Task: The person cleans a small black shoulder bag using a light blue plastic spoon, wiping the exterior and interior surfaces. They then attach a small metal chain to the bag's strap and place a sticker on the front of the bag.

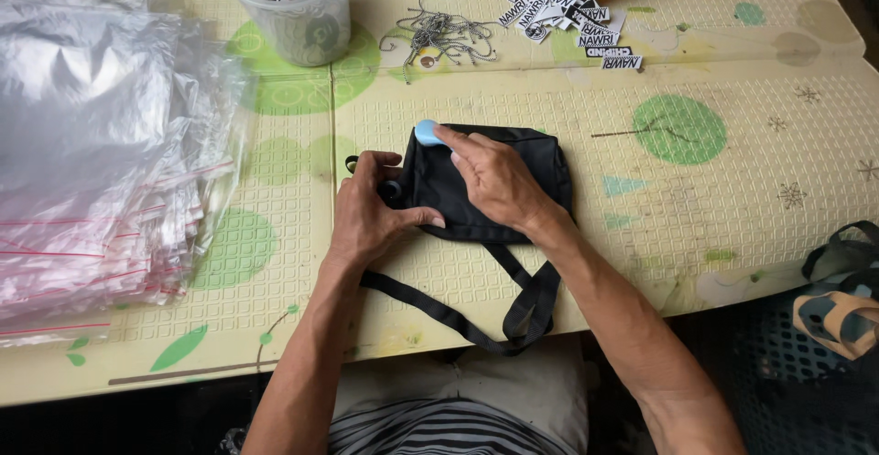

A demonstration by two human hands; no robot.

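A small black fabric bag (pixel 540 169) lies flat on a pale yellow mat with green dots (pixel 714 189), its black strap (pixel 476 319) looping off the near edge. My left hand (pixel 366 212) grips the bag's left end, thumb lying across the fabric. My right hand (pixel 494 176) rests on top of the bag, its fingertips pinching a small light-blue round object (pixel 427 131) at the bag's top left corner.
A thick stack of clear plastic zip bags (pixel 92 144) covers the left side. At the back stand a translucent cup (pixel 293 6), a pile of small metal chains (pixel 439 34) and black-and-white printed tags (pixel 577 16). A dark basket with straps (pixel 838 308) sits lower right.
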